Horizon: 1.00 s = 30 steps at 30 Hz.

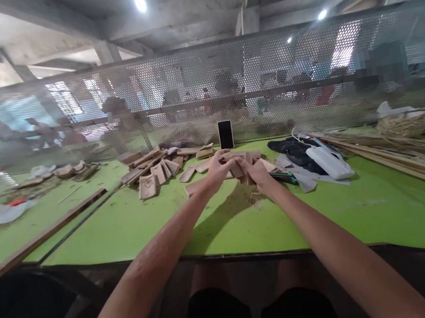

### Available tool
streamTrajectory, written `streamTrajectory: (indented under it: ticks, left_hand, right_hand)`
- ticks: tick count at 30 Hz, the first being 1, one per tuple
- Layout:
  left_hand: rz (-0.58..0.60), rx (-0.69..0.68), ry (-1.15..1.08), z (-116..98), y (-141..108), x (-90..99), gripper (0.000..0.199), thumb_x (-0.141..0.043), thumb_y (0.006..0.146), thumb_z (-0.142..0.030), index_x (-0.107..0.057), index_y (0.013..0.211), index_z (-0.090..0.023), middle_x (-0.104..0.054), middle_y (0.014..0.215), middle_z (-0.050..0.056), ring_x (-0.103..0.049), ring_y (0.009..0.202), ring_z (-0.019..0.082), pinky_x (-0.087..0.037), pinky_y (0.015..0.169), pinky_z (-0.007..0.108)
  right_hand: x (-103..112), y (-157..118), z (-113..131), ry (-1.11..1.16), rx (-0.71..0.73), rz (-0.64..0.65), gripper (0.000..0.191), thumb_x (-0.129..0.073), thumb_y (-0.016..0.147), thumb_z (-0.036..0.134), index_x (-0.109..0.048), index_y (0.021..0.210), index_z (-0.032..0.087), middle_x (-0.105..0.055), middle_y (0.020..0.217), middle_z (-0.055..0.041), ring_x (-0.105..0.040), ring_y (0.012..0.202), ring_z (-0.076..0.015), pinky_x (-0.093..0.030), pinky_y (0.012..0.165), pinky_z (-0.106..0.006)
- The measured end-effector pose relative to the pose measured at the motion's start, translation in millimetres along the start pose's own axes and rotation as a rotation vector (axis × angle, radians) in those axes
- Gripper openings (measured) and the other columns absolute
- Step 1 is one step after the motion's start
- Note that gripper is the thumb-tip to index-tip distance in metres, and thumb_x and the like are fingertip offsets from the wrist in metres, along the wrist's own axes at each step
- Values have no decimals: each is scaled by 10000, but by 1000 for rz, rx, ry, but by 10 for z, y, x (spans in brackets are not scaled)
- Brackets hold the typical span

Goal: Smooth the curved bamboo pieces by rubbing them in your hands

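Note:
Both my hands meet over the green table, closed around small tan bamboo pieces (243,174). My left hand (218,170) grips them from the left with bent fingers. From the other side my right hand (257,171) presses against them, thumb near the left fingertips. How many pieces are held cannot be made out, since the fingers cover part of them. Shavings (255,198) lie on the table below. Just beyond and to the left spreads a heap of similar curved bamboo pieces (160,172).
A phone (226,134) stands upright against the perforated metal screen (192,86). To the right lie a dark cloth (297,154), a white object (329,162), a green-handled tool (284,177) and long bamboo strips (395,156). A long wooden strip (46,236) crosses the left side.

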<state>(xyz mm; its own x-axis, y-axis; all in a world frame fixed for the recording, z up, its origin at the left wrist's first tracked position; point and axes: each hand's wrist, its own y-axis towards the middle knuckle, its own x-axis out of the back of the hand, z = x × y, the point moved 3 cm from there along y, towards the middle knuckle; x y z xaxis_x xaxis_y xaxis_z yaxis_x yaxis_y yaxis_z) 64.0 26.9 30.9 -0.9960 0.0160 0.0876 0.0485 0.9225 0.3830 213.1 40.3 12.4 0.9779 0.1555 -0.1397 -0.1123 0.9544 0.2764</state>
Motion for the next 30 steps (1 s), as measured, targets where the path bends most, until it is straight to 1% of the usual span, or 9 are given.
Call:
streamTrajectory:
  ticks: [5, 8, 11, 14, 16, 18, 22, 26, 30]
  left_hand:
    - [79, 36, -144, 71, 10, 29, 662, -752, 835, -308, -530, 1439, -153, -738, 1155, 142, -718, 941, 207, -583, 816, 337]
    - [208, 15, -142, 70, 9, 92, 709, -796, 791, -305, -558, 1439, -142, -717, 1262, 174, -717, 998, 234, -591, 836, 353]
    - [323, 4, -111, 82, 4, 134, 780, -833, 743, -284, -550, 1459, -160, -652, 1391, 193, -692, 1116, 282, -597, 863, 376]
    - [370, 21, -144, 83, -7, 165, 830, -828, 730, -248, -514, 1496, -192, -567, 1496, 203, -686, 1137, 291, -603, 872, 387]
    - [380, 46, -168, 79, -21, 187, 827, -821, 734, -242, -511, 1500, -209, -509, 1548, 212, -706, 1084, 288, -612, 843, 400]
    - [376, 60, -177, 80, -38, 209, 797, -832, 723, -236, -550, 1467, -201, -490, 1562, 212, -706, 1096, 302, -614, 864, 423]
    - [336, 52, -208, 120, -65, 230, 656, -849, 709, -232, -655, 1332, -167, -560, 1501, 203, -660, 1217, 327, -592, 944, 418]
    - [296, 55, -269, 176, -82, 200, 617, -835, 736, -268, -651, 1312, -142, -639, 1403, 211, -700, 1121, 291, -596, 884, 383]
    - [251, 14, -248, 176, -85, 189, 585, -842, 723, -281, -673, 1260, -121, -695, 1310, 202, -712, 1072, 274, -597, 856, 376]
  right_hand:
    - [12, 41, 19, -113, 95, 78, 675, -909, 542, 576, -667, 1044, 194, -750, 1055, -76, -690, 939, -228, -561, 826, -339]
    - [17, 72, 9, -247, 168, 155, 759, -935, 508, 508, -637, 1126, 184, -735, 1148, -104, -673, 1041, -257, -541, 936, -390]
    - [1, 74, -39, -306, 165, 184, 787, -923, 524, 484, -604, 1174, 176, -727, 1163, -114, -670, 1035, -262, -546, 934, -418]
    - [-41, 33, -63, -341, 183, 177, 817, -920, 536, 461, -563, 1213, 175, -717, 1165, -114, -670, 1011, -254, -560, 889, -407]
    - [-68, -3, -70, -406, 196, 162, 798, -919, 551, 450, -554, 1205, 174, -716, 1125, -107, -669, 972, -250, -563, 849, -399]
    - [-85, -29, -82, -468, 205, 147, 755, -912, 571, 448, -548, 1177, 182, -713, 1072, -92, -664, 929, -245, -559, 818, -395]
    - [-88, -31, -130, -476, 244, 149, 766, -898, 597, 479, -500, 1196, 216, -690, 1074, -74, -654, 927, -239, -555, 815, -390]
    - [-61, 5, -170, -494, 240, 131, 714, -847, 657, 566, -499, 1178, 225, -684, 1053, -71, -651, 909, -236, -552, 791, -377]
    - [-62, 7, -132, -533, 245, 101, 685, -841, 650, 580, -539, 1143, 214, -696, 1013, -70, -650, 873, -237, -545, 749, -364]
